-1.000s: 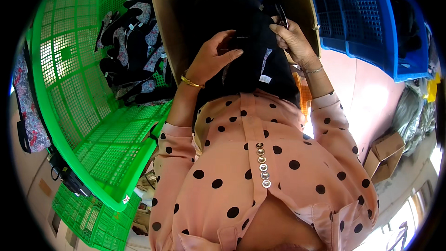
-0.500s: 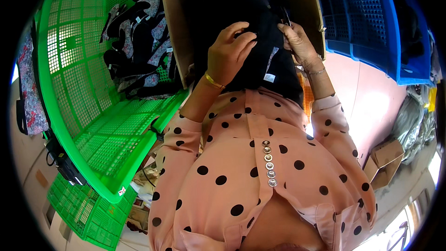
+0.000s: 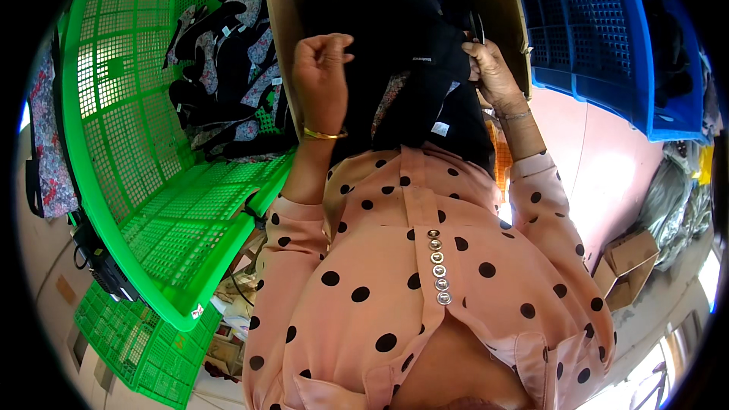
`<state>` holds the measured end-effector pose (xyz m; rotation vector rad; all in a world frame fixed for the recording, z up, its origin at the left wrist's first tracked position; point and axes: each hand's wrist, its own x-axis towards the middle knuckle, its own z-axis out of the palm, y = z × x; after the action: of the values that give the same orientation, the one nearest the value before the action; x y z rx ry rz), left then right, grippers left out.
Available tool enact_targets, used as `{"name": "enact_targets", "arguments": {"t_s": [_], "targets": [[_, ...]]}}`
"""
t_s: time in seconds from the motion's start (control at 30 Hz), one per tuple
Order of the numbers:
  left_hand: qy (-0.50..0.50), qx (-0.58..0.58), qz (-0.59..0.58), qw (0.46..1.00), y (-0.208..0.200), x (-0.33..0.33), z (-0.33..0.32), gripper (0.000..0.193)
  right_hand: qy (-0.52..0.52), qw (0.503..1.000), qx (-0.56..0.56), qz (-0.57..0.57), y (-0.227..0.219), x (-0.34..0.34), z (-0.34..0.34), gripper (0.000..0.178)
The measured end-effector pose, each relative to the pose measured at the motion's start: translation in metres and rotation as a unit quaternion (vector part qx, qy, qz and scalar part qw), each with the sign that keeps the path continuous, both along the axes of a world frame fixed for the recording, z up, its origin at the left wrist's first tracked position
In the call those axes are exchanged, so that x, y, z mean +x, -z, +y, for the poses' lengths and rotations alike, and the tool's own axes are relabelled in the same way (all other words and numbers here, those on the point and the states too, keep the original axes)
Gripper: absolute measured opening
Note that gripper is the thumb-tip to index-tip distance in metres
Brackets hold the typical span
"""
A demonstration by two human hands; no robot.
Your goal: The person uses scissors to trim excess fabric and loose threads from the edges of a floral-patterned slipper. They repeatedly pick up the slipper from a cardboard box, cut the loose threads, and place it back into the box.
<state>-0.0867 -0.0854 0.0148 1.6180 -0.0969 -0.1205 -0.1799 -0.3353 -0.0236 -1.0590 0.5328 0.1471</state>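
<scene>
Black cloth [image 3: 414, 118] lies across my lap, with a floral patch and a white label showing on it. My left hand [image 3: 323, 80] is raised at the left of the cloth, fingers curled together; whether a thread or anything else is pinched in them I cannot make out. At the cloth's right edge, my right hand [image 3: 490, 72] is closed around what look like small scissors [image 3: 478, 28], a thin shiny blade pointing up and away. Their handles are hidden in the fingers. The cloth's far part merges into the dark inside of a cardboard box [image 3: 282, 38].
To the left, a large green plastic crate [image 3: 182, 319] holds several black and floral fabric pieces [image 3: 235, 61]. A blue crate [image 3: 581, 23] stands at the right. Lower down are another green crate [image 3: 140, 349] and a small open carton [image 3: 634, 258].
My left hand has moved left, off the cloth, and its fingers have closed. The cloth has shifted, uncovering a floral part and a small light tag. My right hand has barely moved; the blade is more upright.
</scene>
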Motion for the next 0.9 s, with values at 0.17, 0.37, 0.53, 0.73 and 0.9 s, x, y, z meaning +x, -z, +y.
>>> {"name": "enact_targets", "arguments": {"t_s": [0.17, 0.37, 0.53, 0.73, 0.9], "targets": [[0.217, 0.015, -0.059, 0.974, -0.002, -0.004, 0.014, 0.025, 0.037, 0.998, 0.043, -0.011, -0.007, 0.0, 0.002, 0.015], [0.312, 0.003, 0.161, 0.936, -0.024, -0.015, 0.006, 0.023, -0.046, 0.997, 0.031, -0.055, -0.023, 0.015, -0.002, 0.019], [0.061, -0.201, 0.216, 0.954, -0.057, -0.018, 0.001, 0.01, -0.09, 0.937, -0.317, -0.112, -0.075, -0.006, 0.01, 0.049], [0.049, -0.236, 0.311, 0.919, -0.075, -0.052, 0.02, 0.017, -0.175, 0.841, -0.485, -0.166, -0.116, -0.055, 0.055, 0.063], [0.081, -0.176, 0.383, 0.903, -0.064, -0.082, 0.038, 0.016, -0.148, 0.911, -0.366, -0.119, -0.098, -0.076, 0.059, 0.041]]}}
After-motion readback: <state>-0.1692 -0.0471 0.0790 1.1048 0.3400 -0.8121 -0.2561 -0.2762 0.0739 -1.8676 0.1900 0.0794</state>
